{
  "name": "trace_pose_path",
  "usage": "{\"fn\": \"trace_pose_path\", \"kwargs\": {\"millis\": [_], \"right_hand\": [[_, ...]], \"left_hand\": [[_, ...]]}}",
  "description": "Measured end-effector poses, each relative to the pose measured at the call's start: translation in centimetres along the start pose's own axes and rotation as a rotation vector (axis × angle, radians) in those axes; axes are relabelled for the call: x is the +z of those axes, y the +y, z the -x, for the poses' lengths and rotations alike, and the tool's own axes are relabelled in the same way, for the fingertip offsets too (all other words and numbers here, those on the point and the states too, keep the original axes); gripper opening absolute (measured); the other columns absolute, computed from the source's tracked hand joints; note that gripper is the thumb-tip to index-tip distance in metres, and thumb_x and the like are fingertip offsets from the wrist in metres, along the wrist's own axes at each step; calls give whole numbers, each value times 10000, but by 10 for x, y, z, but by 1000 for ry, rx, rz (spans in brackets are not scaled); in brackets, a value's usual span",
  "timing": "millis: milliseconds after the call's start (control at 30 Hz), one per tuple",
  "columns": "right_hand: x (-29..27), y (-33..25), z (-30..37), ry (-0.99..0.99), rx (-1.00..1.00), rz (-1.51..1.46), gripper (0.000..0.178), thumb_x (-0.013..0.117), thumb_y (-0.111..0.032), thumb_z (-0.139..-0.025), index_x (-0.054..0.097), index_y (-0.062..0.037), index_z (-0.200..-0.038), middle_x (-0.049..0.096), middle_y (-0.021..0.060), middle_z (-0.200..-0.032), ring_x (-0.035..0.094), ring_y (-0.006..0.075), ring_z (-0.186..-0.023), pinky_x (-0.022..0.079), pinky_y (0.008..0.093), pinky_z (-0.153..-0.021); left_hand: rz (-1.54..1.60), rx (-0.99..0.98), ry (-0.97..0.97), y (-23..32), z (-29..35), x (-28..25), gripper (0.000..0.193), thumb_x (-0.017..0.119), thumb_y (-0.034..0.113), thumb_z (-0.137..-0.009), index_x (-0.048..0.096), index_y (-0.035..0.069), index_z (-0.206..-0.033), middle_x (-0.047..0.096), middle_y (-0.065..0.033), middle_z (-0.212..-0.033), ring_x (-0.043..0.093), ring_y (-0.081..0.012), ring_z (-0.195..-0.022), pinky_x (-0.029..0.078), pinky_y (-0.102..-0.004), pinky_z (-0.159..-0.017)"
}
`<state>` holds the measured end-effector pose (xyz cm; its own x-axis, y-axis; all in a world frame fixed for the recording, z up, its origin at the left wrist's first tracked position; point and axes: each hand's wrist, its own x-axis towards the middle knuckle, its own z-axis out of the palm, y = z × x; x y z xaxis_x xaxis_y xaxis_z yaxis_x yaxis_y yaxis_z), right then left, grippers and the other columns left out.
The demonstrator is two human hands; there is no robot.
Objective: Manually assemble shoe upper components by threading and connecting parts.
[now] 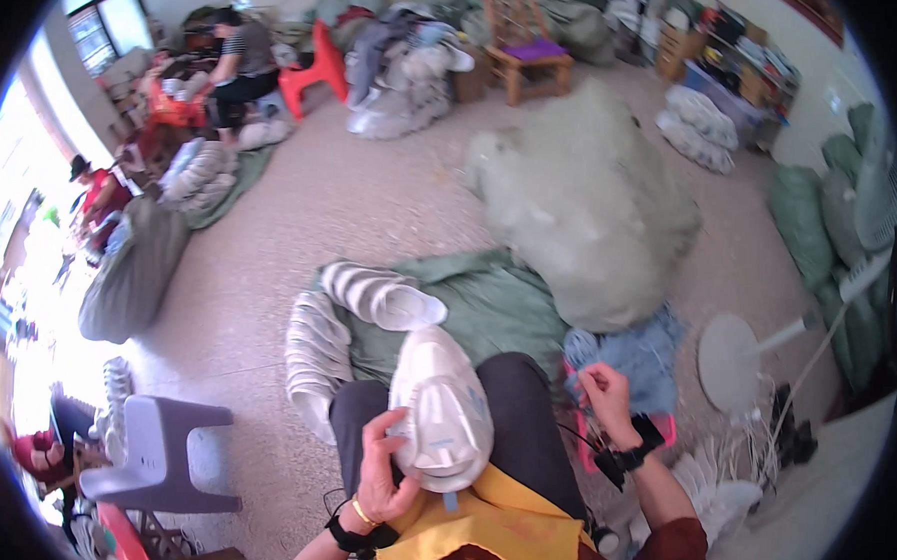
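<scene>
The fingers of the left hand [385, 467] were curled around the near edge of a white shoe upper [441, 410], the thumb lying along its side and the other fingertips tucked underneath, so the grip was closed on it. The upper rested on the person's lap, over dark trousers, its rounded toe pointing away from the body and a pale blue lining showing at the near end. A thin gold bracelet and a black wrist strap sat on that forearm.

The right hand [607, 397] was off to the right of the knee, well apart from the upper. Its fingertips were drawn together in a pinch on something thin among a heap of light blue laces [645, 354]; what exactly they gripped was too small to tell. A black wrist device showed on that arm. The laces lay in a pink basket [667, 430] just beside the right leg.

A yellow cloth [503, 528] covered the lap near the body. In front of the knees a green sheet [498, 302] was spread on the floor, with rows of stacked white uppers [315, 349] curving along its left edge. Beyond it stood a large translucent sack [587, 211]. A grey plastic stool [166, 448] stood to the left, a white fan [735, 358] to the right.
</scene>
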<state>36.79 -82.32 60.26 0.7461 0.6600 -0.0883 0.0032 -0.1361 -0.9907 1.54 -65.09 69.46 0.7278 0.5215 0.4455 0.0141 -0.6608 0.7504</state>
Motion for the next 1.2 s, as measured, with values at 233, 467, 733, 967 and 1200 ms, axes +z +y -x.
{"fn": "trace_pose_path", "kwargs": {"millis": [233, 467, 733, 967, 1200], "right_hand": [[94, -153, 54, -251, -221, 146, 109, 712, -107, -952, 683, -10, -912, 645, -14, -653, 490, 20, -486, 372, 235, -437], [156, -225, 145, -556, -458, 236, 88, 755, -53, -885, 742, -2, -955, 706, 41, -740, 581, 61, -590, 448, 245, -529], [153, -243, 195, -542, -503, 368, 112, 768, -32, -848, 749, -6, -955, 688, 89, -726, 582, 113, -545, 439, 283, -508], [128, -197, 86, -362, -682, 424, 62, 718, -51, -888, 716, -11, -936, 698, 101, -790, 621, 156, -599, 484, 295, -558], [41, -134, -7, -131, -493, 371, 78, 700, -72, -921, 709, 1, -947, 663, 32, -696, 546, 64, -581, 437, 257, -535]], "left_hand": [[-136, 53, 81, 53, 9, -58, 206, 703, 42, -842, 570, 20, -997, 594, -183, -1310, 543, -395, -1180, 441, -462, -1012], [163, 114, 46, 96, -3, -69, 269, 626, 55, -945, 510, 18, -1185, 552, -161, -1370, 494, -358, -1266, 400, -431, -1094], [408, -34, -146, 100, 14, -62, 189, 524, 204, -1054, 539, 23, -1108, 522, -127, -1036, 489, -285, -1032, 423, -389, -920], [277, -204, -166, 29, -38, -31, 143, 586, 148, -1026, 609, 8, -1040, 582, -80, -860, 572, -176, -790, 485, -310, -756], [612, -338, -127, 5, -72, 2, 363, 421, 238, -1102, 496, 77, -786, 467, -15, -748, 481, -149, -791, 445, -377, -970]]}}
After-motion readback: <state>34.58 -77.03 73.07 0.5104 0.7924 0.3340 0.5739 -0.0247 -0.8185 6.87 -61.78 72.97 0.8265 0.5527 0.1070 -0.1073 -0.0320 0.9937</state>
